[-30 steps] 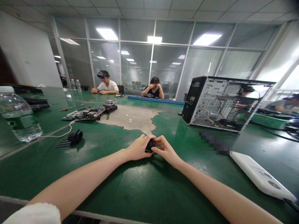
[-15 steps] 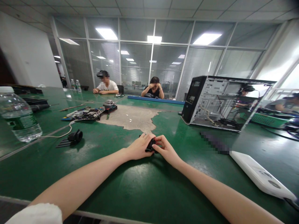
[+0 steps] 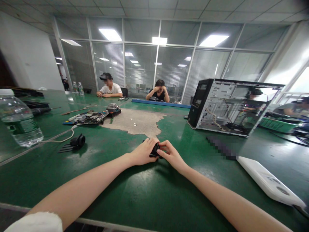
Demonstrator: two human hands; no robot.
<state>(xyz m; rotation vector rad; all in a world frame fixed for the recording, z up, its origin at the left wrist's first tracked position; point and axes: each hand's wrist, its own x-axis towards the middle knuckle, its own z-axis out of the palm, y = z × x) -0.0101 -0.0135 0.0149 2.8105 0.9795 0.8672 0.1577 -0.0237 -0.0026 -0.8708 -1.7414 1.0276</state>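
A small black object [image 3: 154,150] is held between my two hands, low over the green table at the middle of the view. My left hand [image 3: 143,152] is wrapped over it from the left, covering much of it. From the right, my right hand [image 3: 171,154] pinches its edge with thumb and fingers. What exactly the object is cannot be made out. Off to the left, a black part with prongs [image 3: 77,141] lies on the table [image 3: 108,193].
A circuit board [image 3: 89,118] and a water bottle [image 3: 21,124] are at left. An open computer case [image 3: 205,106] stands at right, behind a white device [image 3: 267,180]. Two people sit across the table; others are at far right, near a green basket [image 3: 277,124].
Both hands have shifted very slightly left with the black object. The grip looks the same.
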